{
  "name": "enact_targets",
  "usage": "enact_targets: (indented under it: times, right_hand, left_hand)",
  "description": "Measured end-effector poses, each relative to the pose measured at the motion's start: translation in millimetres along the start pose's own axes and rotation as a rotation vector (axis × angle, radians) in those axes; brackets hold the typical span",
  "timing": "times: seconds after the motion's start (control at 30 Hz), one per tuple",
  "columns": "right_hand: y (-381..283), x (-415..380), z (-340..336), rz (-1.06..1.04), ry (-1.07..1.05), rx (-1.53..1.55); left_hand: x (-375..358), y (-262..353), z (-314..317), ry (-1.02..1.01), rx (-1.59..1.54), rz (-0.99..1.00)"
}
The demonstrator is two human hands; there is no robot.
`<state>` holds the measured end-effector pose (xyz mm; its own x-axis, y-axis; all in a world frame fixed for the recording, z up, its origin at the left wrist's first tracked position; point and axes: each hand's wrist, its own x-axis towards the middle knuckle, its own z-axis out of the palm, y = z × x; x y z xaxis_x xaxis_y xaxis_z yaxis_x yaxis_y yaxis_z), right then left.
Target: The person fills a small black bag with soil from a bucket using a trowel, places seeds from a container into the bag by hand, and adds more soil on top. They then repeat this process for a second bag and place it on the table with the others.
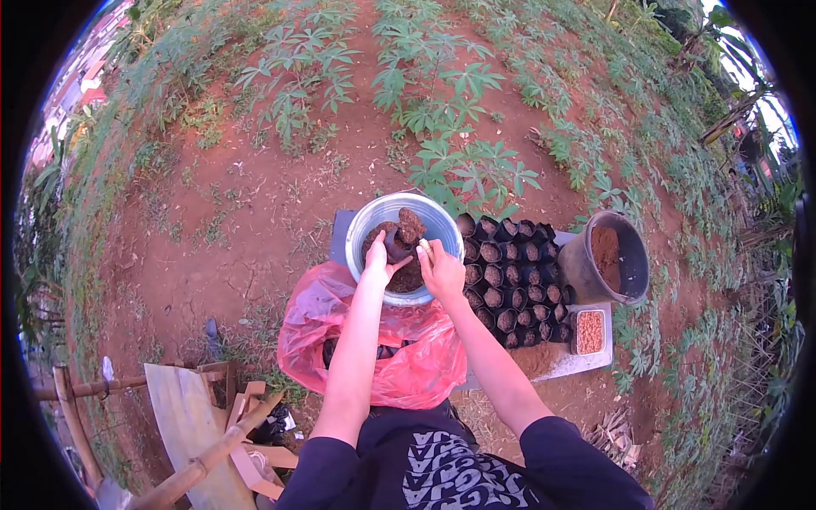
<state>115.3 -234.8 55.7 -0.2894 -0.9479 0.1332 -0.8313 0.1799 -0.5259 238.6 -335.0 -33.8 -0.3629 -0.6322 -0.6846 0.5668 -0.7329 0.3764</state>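
A round bucket [448,223] with dark soil inside stands in front of me. My left hand [388,258] is over the soil, its fingers around a black bag whose opening faces up. My right hand [438,263] is closed on a small tool with a pale handle, and a clump of brown soil [411,226] sits at its far end above the bag. Right of the bucket, rows of black bags [512,274] filled with soil stand close together. A pink plastic bag [316,314] with black bags inside lies below the bucket, under my forearms.
A large dark bucket [578,270] with reddish soil leans at the right, beside a clear container [589,331] of small orange-brown pieces. A board [586,363] lies beneath. Bamboo poles [204,459] and planks are at lower left. Green plants [459,166] grow ahead.
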Motion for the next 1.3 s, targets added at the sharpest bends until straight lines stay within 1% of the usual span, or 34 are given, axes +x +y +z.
enact_targets:
  times: [0.1, 0.2, 0.3, 0.57, 0.67, 0.87, 0.97, 1.07, 1.17, 1.27, 1.3]
  right_hand:
    - [-0.2, -0.3, -0.3, -0.005, 0.006, 0.011]
    - [-0.3, -0.2, -0.8, -0.010, 0.011, 0.010]
    - [-1.5, -0.7, -2.4, -0.011, 0.011, 0.017]
    - [-1.3, -0.1, -2.1, 0.004, -0.001, 0.011]
    - [1.0, -0.4, -0.8, -0.029, 0.016, 0.041]
    - [-0.1, -0.2, 4.1, 0.028, 0.083, 0.029]
    - [1.1, 0.5, 9.1, -0.008, 0.158, 0.009]
    - [15.2, 2.5, 26.1, -0.047, 0.167, -0.092]
    - [18.7, 4.8, 31.4, 0.009, 0.024, -0.233]
    - [18.2, 6.7, 34.4, 0.042, -0.021, -0.353]
    - [20.7, 7.5, 37.6, 0.033, -0.073, -0.400]
  left_hand:
    - [1.1, 0.1, -1.1, -0.050, -0.005, -0.010]
    - [-2.6, 1.3, 1.3, -0.057, -0.030, -0.020]
    - [-10.2, 4.0, 8.1, -0.001, 0.019, -0.032]
    - [-14.3, 5.9, 10.3, -0.025, -0.023, -0.008]
    - [-15.7, 7.4, 11.1, -0.024, -0.041, -0.017]
    - [-14.3, 6.5, 8.2, -0.039, -0.078, 0.003]
    - [-16.9, 8.3, 9.3, -0.039, -0.081, 0.035]
    - [-11.3, 8.9, 3.2, -0.086, -0.113, 0.056]
    - [-13.2, 11.8, 2.5, -0.122, -0.187, 0.062]
    - [-19.8, 15.3, 7.3, -0.116, -0.259, 0.052]
    - [-20.0, 15.1, 6.7, -0.109, -0.279, 0.046]
